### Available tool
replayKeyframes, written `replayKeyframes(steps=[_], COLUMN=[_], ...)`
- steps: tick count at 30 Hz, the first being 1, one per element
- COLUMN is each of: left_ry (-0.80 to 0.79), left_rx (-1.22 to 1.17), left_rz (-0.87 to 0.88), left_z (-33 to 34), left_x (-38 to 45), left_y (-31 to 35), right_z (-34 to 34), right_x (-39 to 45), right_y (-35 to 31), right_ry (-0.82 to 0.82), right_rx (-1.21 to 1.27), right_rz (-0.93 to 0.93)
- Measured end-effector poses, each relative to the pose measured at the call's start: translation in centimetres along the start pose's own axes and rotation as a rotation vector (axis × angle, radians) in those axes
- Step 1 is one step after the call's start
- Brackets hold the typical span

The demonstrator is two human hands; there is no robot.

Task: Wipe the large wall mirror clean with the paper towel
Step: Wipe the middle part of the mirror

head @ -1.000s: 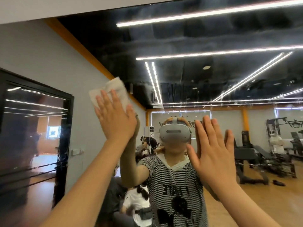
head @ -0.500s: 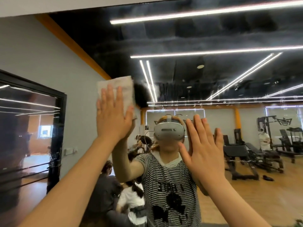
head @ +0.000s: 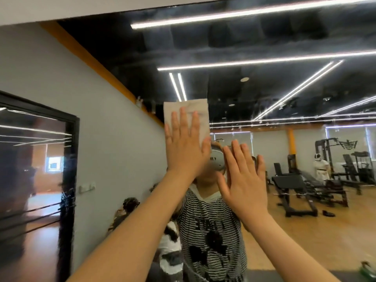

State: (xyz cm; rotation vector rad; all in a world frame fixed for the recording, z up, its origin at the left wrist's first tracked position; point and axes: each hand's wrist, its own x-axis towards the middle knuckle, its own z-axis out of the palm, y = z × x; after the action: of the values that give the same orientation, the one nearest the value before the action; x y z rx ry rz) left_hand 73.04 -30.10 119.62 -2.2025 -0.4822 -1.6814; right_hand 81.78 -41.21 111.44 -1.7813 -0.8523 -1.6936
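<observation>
The large wall mirror (head: pixel 264 94) fills almost the whole view and reflects a gym and a person in a striped shirt. My left hand (head: pixel 186 145) is raised, fingers straight, pressing a white paper towel (head: pixel 200 112) flat against the glass at centre. The towel sticks out above and to the right of my fingers. My right hand (head: pixel 245 180) is held flat with straight fingers, lower and to the right of the left hand, at the glass or just in front of it; contact cannot be told. It holds nothing.
The mirror's top edge meets a white wall strip (head: pixel 61 7) at upper left. Reflected in the glass are a black-framed doorway (head: pixel 38 169) at left, weight benches (head: pixel 295 190) at right and people crouching low at centre (head: pixel 130 208).
My left hand has slid the paper towel rightward across the glass, from the reflected grey wall to the centre beside my right hand. The right hand keeps its flat pose.
</observation>
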Motion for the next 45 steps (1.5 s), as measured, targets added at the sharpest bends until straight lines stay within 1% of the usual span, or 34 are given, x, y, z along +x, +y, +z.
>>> replayKeyframes(steps=[4, 9, 13, 17, 20, 22, 29, 32, 36, 41, 43, 45], left_ry=[0.014, 0.009, 0.03, 0.053, 0.054, 0.044, 0.063, 0.102, 0.111, 0.114, 0.104, 0.104], left_rx=[0.016, 0.024, 0.019, 0.012, 0.012, 0.029, 0.026, 0.001, -0.017, -0.06, -0.069, -0.055], left_rz=[0.028, 0.024, 0.026, 0.025, 0.01, 0.002, -0.034, -0.129, -0.288, -0.409, -0.379, -0.26], left_z=[-0.1, -0.2, -0.2, -0.2, -0.1, 0.0, 0.4, 0.5, 1.0, 1.0, 1.0, 1.2], left_x=[-0.2, -0.2, -0.2, -0.1, -0.2, -0.2, 0.0, 0.1, 0.2, 1.1, 1.6, 1.7], left_y=[-0.6, -0.3, -0.4, -0.2, -0.2, -0.1, 0.1, 1.3, 3.7, 6.7, 8.4, 10.8], right_z=[-0.7, -3.0, -5.0, -6.2, -6.1, -5.5, -4.7, -4.5, -4.3, -4.1, -4.1, -4.1], right_x=[0.1, -0.5, -1.3, -0.5, 0.1, -0.1, -0.6, -0.8, -0.9, -0.9, -0.9, -0.9], right_y=[0.2, 1.8, 5.9, 11.5, 14.8, 15.9, 16.5, 16.5, 16.8, 16.9, 16.9, 17.0], right_ry=[-0.05, -0.101, -0.097, -0.088, -0.107, -0.128, -0.074, -0.045, -0.022, -0.002, -0.008, -0.014], right_rx=[0.096, 0.056, 0.013, -0.09, -0.088, -0.077, -0.051, -0.038, -0.044, -0.043, -0.044, -0.051], right_rz=[-0.004, -0.032, -0.002, 0.105, 0.18, 0.176, 0.154, 0.149, 0.139, 0.121, 0.119, 0.116])
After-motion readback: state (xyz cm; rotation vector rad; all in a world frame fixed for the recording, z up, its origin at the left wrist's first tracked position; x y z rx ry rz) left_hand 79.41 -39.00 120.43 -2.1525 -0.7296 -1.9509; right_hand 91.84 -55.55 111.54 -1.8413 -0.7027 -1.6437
